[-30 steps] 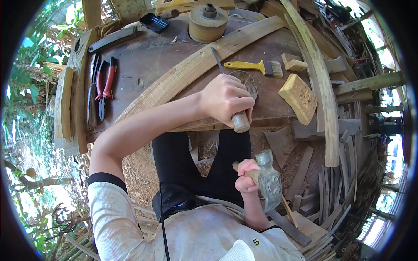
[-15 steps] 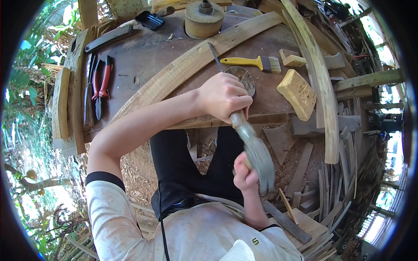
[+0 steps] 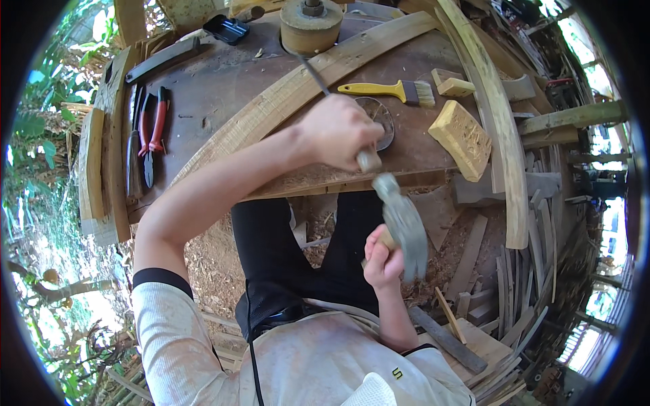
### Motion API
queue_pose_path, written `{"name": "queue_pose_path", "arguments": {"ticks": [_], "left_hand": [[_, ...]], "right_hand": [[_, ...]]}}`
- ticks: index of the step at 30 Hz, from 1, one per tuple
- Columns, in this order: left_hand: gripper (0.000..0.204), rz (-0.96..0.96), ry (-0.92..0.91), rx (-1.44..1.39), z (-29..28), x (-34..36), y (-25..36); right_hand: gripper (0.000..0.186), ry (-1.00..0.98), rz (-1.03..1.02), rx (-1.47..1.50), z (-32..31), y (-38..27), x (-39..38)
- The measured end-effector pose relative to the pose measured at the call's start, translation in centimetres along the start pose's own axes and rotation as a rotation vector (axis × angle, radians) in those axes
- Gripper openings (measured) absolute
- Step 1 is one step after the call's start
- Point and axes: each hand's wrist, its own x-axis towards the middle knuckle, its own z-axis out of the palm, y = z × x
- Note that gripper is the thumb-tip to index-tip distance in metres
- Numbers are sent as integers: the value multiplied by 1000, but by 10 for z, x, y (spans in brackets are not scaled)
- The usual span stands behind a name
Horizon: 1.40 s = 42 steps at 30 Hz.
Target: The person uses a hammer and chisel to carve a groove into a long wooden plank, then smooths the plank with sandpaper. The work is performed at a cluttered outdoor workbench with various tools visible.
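Note:
My left hand (image 3: 342, 132) is closed round the handle of a chisel, above the bench's near edge. The thin steel shaft of the chisel (image 3: 315, 76) points away and left, over a long curved wooden board (image 3: 271, 108); whether its tip touches the board I cannot tell. The butt of the handle sticks out from my fist toward me. Below it, my right hand (image 3: 383, 260) grips the handle of a claw hammer. The hammer's grey metal head (image 3: 403, 227), slightly blurred, is a little apart from the chisel butt.
On the bench (image 3: 223, 74) lie red-handled pliers (image 3: 153, 132), a yellow-handled brush (image 3: 389, 90) and a wood block (image 3: 462, 139). A round disc (image 3: 379, 118) sits beside my left fist. A stone-like cylinder (image 3: 311, 28) stands at the back. Long timber (image 3: 497, 122) borders the right.
The hammer head has parted from the chisel butt, which it overlapped before. My left hand and the chisel have shifted left and away. My right hand has moved slightly up.

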Motion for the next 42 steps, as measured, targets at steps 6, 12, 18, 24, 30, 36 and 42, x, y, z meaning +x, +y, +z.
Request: {"name": "queue_pose_path", "arguments": {"ticks": [6,12,18,24,30,36,42], "left_hand": [[28,75,228,-70,-13,-2,-9],[31,250,191,-110,-5,2,18],[30,198,225,-191,-12,5,24],[29,172,266,-220,-16,9,30],[26,131,287,-199,-24,7,39],[24,119,279,-282,-26,13,42],[22,84,292,-299,-28,14,43]], "right_hand": [[49,87,-92,122,10,-12,-2],[54,71,-81,231,12,-34,2],[55,33,-113,230,3,-50,2],[59,73,-241,201,-7,-60,-22],[37,201,-496,434,10,-77,10],[46,90,-252,67,2,-45,-20],[59,71,-311,16,-7,-45,-14]]}}
